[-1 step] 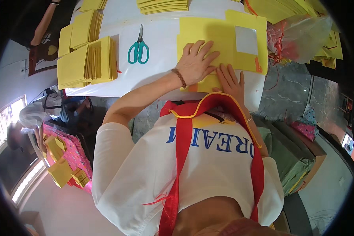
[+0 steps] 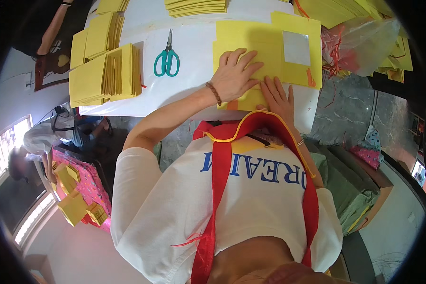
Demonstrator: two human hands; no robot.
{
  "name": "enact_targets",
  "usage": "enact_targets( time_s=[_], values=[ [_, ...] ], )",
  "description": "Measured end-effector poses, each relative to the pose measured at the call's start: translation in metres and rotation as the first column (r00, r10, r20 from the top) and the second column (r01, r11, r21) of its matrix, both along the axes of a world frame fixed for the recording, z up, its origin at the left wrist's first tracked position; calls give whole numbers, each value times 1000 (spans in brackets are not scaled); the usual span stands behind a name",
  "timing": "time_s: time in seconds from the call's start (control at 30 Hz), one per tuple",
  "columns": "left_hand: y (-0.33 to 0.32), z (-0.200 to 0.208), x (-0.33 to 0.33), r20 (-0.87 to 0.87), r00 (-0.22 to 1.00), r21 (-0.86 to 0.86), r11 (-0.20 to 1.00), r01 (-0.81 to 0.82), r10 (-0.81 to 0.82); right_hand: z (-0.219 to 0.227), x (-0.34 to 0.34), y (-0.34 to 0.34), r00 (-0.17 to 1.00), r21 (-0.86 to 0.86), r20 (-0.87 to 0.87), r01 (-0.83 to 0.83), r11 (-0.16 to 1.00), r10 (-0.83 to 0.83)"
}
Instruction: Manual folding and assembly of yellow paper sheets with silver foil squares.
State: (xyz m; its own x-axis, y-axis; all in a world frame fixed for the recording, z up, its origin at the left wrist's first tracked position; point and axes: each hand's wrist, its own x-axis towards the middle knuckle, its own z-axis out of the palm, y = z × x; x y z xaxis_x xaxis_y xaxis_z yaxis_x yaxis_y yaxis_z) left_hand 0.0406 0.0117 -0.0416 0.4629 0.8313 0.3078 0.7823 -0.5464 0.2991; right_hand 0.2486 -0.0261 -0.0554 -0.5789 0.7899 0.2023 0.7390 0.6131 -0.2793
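Observation:
Yellow paper sheets [image 2: 270, 40] lie overlapping on the white table, and one at the right bears a pale silvery rectangle [image 2: 296, 48]. My left hand [image 2: 235, 75], with a brown bead bracelet at its wrist, rests flat on the sheets with its fingers spread. Close by its thumb, my right hand [image 2: 280, 102] lies on the near part of the same paper, its fingers stretched out. Neither hand grips anything that I can see. Scissors with green handles [image 2: 166, 63] lie to the left of my left hand, blades pointing away from me.
Stacks of folded yellow paper [image 2: 104, 73] stand along the table's left side, another stack [image 2: 196, 7] at the far edge. A clear plastic bag with red strings [image 2: 359, 47] sits at the right. At far left, a person [image 2: 47, 137] bends over a pink-covered table [image 2: 92, 184].

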Motion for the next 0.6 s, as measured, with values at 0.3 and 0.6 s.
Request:
enact_targets(
  time_s=[0.3,0.6],
  values=[
    [-10,20,-16,-182,976,-16,993,120,-120,7,-1,5,998,-38,-60,17,999,-19],
    [1,21,-7,-317,948,133,989,65,-19,38,12,39,513,-581,-694,17,814,-506]
  ],
)
